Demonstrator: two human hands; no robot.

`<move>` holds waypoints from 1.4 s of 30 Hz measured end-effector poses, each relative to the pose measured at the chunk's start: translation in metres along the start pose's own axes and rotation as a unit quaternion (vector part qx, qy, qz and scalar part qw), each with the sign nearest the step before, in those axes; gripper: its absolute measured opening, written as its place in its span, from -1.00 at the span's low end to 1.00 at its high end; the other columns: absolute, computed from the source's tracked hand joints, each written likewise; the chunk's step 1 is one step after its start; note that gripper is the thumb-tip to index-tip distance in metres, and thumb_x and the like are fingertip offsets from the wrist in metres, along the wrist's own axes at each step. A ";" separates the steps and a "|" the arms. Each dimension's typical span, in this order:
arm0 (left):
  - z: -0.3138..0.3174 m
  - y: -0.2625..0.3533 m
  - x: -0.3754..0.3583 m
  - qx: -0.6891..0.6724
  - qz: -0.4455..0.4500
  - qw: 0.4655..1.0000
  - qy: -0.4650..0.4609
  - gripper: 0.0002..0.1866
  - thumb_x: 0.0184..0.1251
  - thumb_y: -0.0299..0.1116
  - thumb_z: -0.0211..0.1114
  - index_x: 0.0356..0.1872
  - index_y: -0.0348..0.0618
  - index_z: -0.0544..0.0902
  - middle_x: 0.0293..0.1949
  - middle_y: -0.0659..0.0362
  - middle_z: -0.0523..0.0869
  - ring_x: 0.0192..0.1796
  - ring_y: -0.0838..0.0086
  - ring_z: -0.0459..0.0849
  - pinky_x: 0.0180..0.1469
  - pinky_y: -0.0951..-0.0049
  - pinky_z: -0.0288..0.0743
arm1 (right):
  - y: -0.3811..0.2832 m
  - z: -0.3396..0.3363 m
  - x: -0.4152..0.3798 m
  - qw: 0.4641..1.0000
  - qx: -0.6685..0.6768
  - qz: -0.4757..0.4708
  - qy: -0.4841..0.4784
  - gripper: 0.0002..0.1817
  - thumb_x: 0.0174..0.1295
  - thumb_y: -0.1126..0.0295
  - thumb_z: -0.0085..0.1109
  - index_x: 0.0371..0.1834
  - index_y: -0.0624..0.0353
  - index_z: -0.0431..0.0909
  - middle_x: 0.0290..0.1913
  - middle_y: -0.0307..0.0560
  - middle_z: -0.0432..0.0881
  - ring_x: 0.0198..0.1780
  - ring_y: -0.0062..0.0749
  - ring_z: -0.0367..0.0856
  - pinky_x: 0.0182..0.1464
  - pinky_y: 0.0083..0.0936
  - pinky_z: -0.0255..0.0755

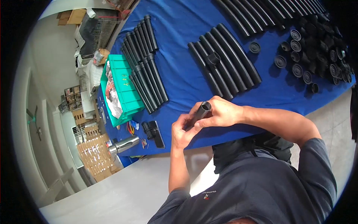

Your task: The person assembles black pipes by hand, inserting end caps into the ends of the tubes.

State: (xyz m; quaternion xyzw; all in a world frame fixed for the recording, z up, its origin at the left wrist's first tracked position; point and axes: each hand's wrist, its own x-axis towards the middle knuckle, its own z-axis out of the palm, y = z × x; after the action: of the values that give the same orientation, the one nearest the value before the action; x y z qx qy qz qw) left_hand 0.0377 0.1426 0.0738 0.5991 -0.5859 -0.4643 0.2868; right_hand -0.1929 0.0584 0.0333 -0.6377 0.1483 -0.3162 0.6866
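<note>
Both my hands are closed around one black plastic tube [198,115], held tilted over the table's near edge with its open end toward me. My left hand [182,131] wraps its lower part. Higher up, near the open end, my right hand [222,113] grips it. The tube's far end is hidden by my fingers. Beyond my hands lies a row of plain black tubes [227,63], with a black cap [213,58] resting on top of them. Farther left are rows of black tubes with wider collars at one end [151,80].
A blue cloth [175,44] covers the table. Black caps [317,52] are heaped at the right, and more tubes [261,15] lie at the back. On the left stand a green crate [126,87], a phone [159,134] and a steel flask [125,144].
</note>
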 end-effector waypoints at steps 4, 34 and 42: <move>-0.001 -0.003 -0.004 -0.082 -0.017 0.996 -0.008 -0.70 0.32 -0.41 0.55 -0.08 -0.30 0.62 -0.21 0.13 0.78 -0.17 0.57 0.72 -0.14 0.51 0.60 | -0.002 0.002 -0.001 1.000 -0.002 -0.007 0.001 -0.60 0.31 0.09 0.40 -0.04 0.23 0.70 -0.29 0.09 0.80 -0.25 -0.13 0.81 -0.11 -0.25 0.64; 0.015 0.013 -0.004 0.185 0.154 0.958 0.156 -0.61 0.15 -0.59 0.51 0.02 -0.31 0.63 -0.08 -0.01 0.78 -0.14 0.26 0.79 0.01 0.31 0.68 | -0.014 -0.007 0.003 0.993 0.115 -0.008 -0.027 -0.50 0.42 0.44 0.21 0.41 0.29 0.44 -0.36 -0.07 0.77 -0.36 -0.42 0.79 -0.21 -0.45 0.70; 0.037 0.027 -0.042 0.159 0.169 0.961 0.149 -0.53 0.42 -0.14 0.40 0.11 -0.39 0.68 -0.07 -0.05 0.72 -0.16 0.29 0.68 -0.10 0.37 0.56 | -0.019 -0.012 0.003 0.999 0.043 0.024 0.001 -0.52 0.39 0.28 0.34 0.31 0.24 0.57 -0.40 -0.05 0.76 -0.35 -0.43 0.78 -0.24 -0.43 0.65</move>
State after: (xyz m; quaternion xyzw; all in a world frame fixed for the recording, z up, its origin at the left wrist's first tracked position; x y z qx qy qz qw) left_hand -0.0020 0.1868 0.0926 0.5915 -0.6958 -0.2156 0.3458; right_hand -0.2024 0.0480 0.0503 -0.6035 0.1505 -0.3069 0.7204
